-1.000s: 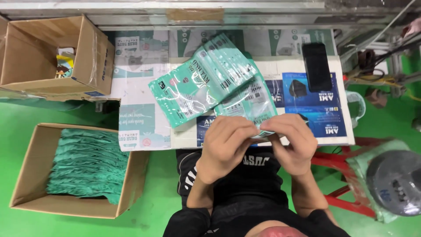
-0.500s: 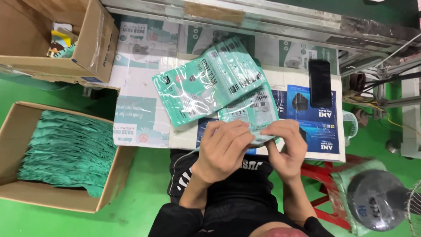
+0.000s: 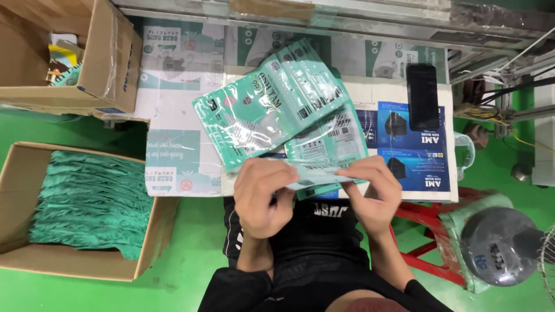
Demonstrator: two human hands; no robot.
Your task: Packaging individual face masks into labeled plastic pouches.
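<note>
Both hands hold one green packet.

A fan of flat teal-and-clear pouches lies on the work table, the landmark here. Toward its near edge, one more teal pouch is pinched between the left hand and right hand. Right of the fan lie flat blue cartons — a dark-screened black phone rests on them. Left of the table stand two brown cardboard boxes: the upper box open-flapped, the lower box packed with green pouches.
</note>
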